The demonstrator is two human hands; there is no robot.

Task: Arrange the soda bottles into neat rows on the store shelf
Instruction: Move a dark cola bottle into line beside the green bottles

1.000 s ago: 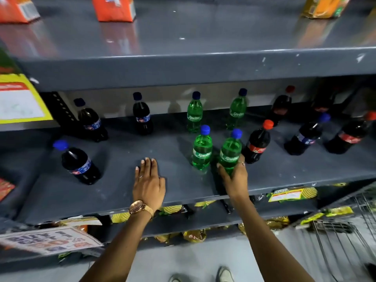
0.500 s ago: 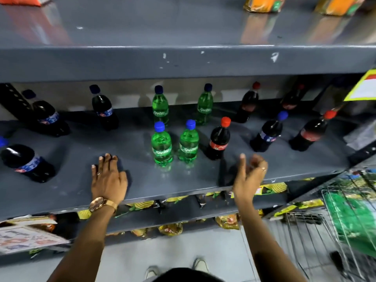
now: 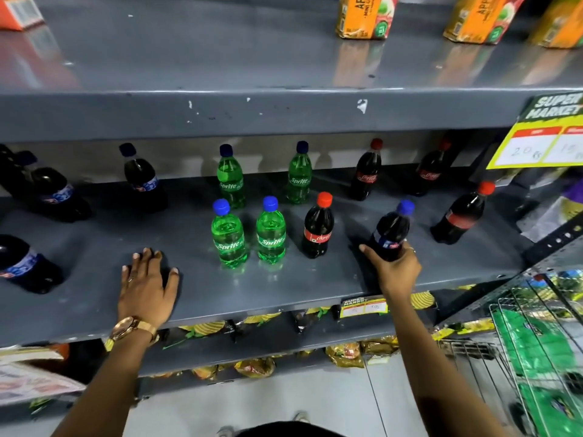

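Note:
Soda bottles stand scattered on the grey middle shelf (image 3: 284, 285). My right hand (image 3: 396, 269) grips the lower part of a dark blue-capped cola bottle (image 3: 392, 228) in the front row. To its left stand a red-capped cola bottle (image 3: 318, 227) and two green Sprite bottles (image 3: 271, 230) (image 3: 227, 234) side by side. Two more Sprite bottles (image 3: 231, 176) (image 3: 299, 173) and two red-capped colas (image 3: 366, 171) (image 3: 430, 170) stand at the back. Another red-capped cola (image 3: 460, 214) is at the right. My left hand (image 3: 148, 285) lies flat on the shelf, fingers spread, holding nothing.
Several dark blue-capped bottles (image 3: 143, 179) (image 3: 25, 266) stand at the shelf's left. Orange juice cartons (image 3: 362, 15) sit on the shelf above. A yellow price sign (image 3: 542, 137) hangs at the right. A wire trolley (image 3: 536, 357) stands at lower right; snack packets (image 3: 252, 367) fill the lower shelf.
My right hand let go of the right Sprite bottle, moved right with fingers apart, and now grips the blue-capped cola bottle. The view has shifted right. My left hand stayed flat.

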